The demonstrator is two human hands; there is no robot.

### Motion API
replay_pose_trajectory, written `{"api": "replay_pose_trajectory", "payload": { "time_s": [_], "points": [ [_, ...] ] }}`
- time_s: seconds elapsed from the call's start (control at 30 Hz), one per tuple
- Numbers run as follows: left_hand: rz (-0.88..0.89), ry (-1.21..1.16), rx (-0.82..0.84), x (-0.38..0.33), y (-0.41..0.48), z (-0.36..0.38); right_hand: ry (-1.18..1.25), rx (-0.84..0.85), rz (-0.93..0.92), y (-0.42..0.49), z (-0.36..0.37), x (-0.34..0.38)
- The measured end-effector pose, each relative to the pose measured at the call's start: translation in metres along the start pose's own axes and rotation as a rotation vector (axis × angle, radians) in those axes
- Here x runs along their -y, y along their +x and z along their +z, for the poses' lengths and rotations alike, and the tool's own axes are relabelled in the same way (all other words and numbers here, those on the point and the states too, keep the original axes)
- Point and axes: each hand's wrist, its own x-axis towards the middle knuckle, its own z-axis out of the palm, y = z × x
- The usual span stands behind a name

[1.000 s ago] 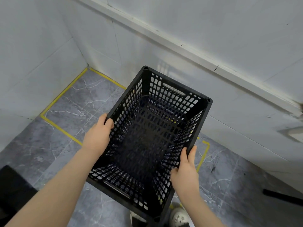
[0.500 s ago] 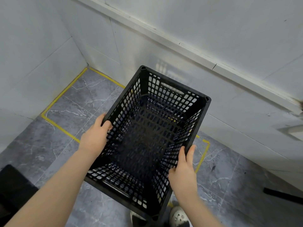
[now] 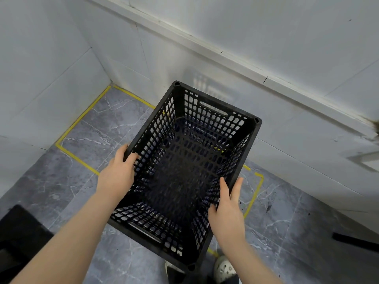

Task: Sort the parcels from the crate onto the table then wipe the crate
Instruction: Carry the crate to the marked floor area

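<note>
A black plastic lattice crate (image 3: 213,111) is held above the grey floor, its open top facing me. Nothing lies inside it. My left hand (image 3: 119,171) grips the crate's left rim, fingers curled over the edge. My right hand (image 3: 226,208) holds the right rim, with the thumb inside and the fingers outside the wall. No parcels and no cloth are in view.
Yellow tape (image 3: 80,119) marks a rectangle on the grey marble-pattern floor (image 3: 106,128) under the crate. White walls (image 3: 225,37) close the corner behind and at left. A dark object (image 3: 18,236) sits at bottom left, a black bar (image 3: 354,240) at right. My shoes (image 3: 223,269) show below the crate.
The crate has shifted slightly left and lower, toward the taped area. Both hands kept their hold on the rims.
</note>
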Motion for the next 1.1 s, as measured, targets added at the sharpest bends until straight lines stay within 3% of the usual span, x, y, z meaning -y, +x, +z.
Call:
{"api": "replay_pose_trajectory", "payload": {
  "time_s": [0.33, 0.57, 1.1],
  "points": [
    [-0.094, 0.026, 0.049, 0.001, -0.001, 0.0, 0.071, -0.004, -0.001, 0.007, -0.001, -0.002],
    [0.005, 0.008, -0.008, 0.005, 0.002, 0.0, 0.111, 0.029, 0.024, 0.013, -0.004, -0.003],
    [0.036, 0.088, 0.013, 0.013, -0.001, -0.006, 0.161, -0.011, 0.065, 0.007, 0.007, 0.004]
  ]
}}
